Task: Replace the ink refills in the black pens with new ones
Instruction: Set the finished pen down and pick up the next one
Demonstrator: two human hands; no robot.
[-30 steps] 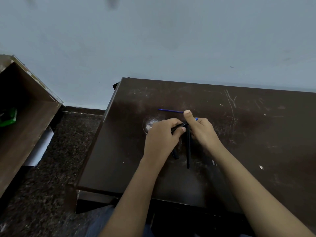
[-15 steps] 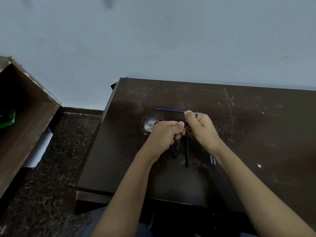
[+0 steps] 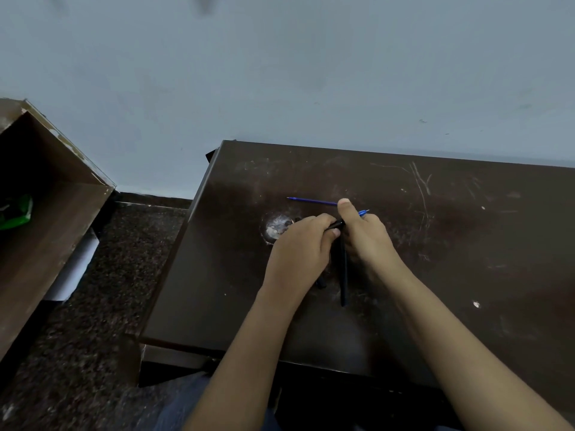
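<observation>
Left hand point(image 3: 298, 250) and right hand point(image 3: 368, 239) clamp the black pen point(image 3: 336, 225); probably light, stiff, slippery, so grip beside the joint between the hands.

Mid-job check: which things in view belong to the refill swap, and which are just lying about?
Job: black pens, gripped by left hand and right hand; blue refill on table.
Lying about: green object in side cabinet; white sheet beside it.

From my remote seat I see the left hand point(image 3: 298, 253) and right hand point(image 3: 367, 241) on unsleeved forearms point(image 3: 451, 337), uncovered as far as the frame shows. Both thumbnails are cut short. Just below the counter's point(image 3: 466, 244) near edge sits blue-grey, denim-like trouser cloth point(image 3: 186, 405).
</observation>
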